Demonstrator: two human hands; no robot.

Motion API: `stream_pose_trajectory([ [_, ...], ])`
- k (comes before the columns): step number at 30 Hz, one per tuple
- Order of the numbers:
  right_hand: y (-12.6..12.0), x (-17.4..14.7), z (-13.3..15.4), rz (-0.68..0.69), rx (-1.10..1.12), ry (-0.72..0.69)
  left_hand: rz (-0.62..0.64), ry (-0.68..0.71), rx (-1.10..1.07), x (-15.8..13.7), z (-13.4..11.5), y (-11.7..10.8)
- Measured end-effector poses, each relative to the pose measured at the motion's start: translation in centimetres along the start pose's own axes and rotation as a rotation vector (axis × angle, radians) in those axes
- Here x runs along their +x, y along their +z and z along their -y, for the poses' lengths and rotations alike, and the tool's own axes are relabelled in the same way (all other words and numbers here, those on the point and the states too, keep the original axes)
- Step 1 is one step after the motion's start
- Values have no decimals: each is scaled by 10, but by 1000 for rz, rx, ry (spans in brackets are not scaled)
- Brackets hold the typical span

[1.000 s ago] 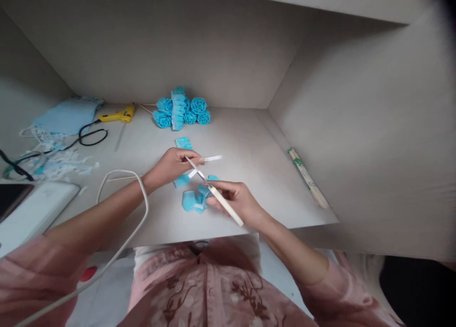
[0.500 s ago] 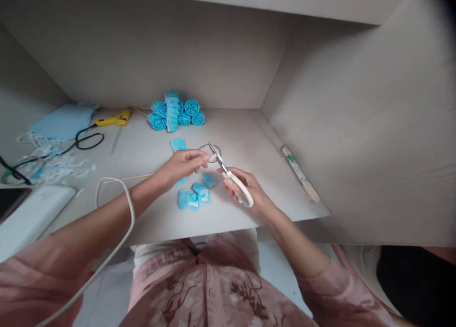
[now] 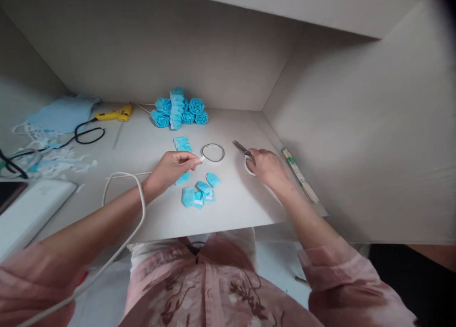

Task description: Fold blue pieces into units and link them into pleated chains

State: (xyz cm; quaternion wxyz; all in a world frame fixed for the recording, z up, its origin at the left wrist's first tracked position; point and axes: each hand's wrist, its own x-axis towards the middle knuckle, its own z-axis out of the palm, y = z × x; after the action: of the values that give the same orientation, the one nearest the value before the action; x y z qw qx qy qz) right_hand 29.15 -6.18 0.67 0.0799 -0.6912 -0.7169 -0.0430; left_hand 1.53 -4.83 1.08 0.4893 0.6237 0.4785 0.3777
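Between thumb and fingertips, my left hand (image 3: 174,169) pinches a small white strip (image 3: 202,159) over the middle of the table. My right hand (image 3: 269,168), palm down at the right, is closed on the pale handles of a pair of scissors (image 3: 242,148). Their blades point away to the left, at or just above the tabletop. Between the two hands lies a thin ring (image 3: 213,152), perhaps a tape roll. Cut blue pieces (image 3: 198,195) lie in front of my left hand, and a folded blue piece (image 3: 183,144) is just behind it.
Blue rosette flowers (image 3: 196,106) with sticks lie at the back. A yellow glue gun (image 3: 114,113), blue face masks (image 3: 64,113) and white scraps (image 3: 64,161) are at left. A white cable (image 3: 142,199) crosses my left forearm. Wrapped sticks (image 3: 299,175) lie along the right edge.
My right hand has carried the scissors away from the strip, right and down toward the table. My left hand keeps the white strip and has barely shifted. The ring now shows fully.
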Motion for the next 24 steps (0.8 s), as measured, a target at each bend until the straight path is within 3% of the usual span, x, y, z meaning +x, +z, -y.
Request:
stream_pose_trajectory([
  [3, -23, -1, 34, -102, 133, -124, -8, 44, 15, 0, 1, -3],
  [6, -28, 2, 72, 65, 663, -309, 2, 99, 2, 0, 1, -7],
  [9, -18, 12, 96, 96, 989, -282, 6, 130, -7, 0, 0, -14],
  [15, -9, 28, 122, -49, 1096, -297, -79, 131, -53, 6, -4, -29],
  [19, -16, 39, 136, -203, 1113, -324, -85, 59, -285, 21, 0, -49],
  [22, -7, 63, 133, -262, 1183, -268, -241, 10, -494, 31, 12, -66],
  [24, 12, 88, 125, -187, 1188, -231, -324, -15, -541, 35, 20, -72],
])
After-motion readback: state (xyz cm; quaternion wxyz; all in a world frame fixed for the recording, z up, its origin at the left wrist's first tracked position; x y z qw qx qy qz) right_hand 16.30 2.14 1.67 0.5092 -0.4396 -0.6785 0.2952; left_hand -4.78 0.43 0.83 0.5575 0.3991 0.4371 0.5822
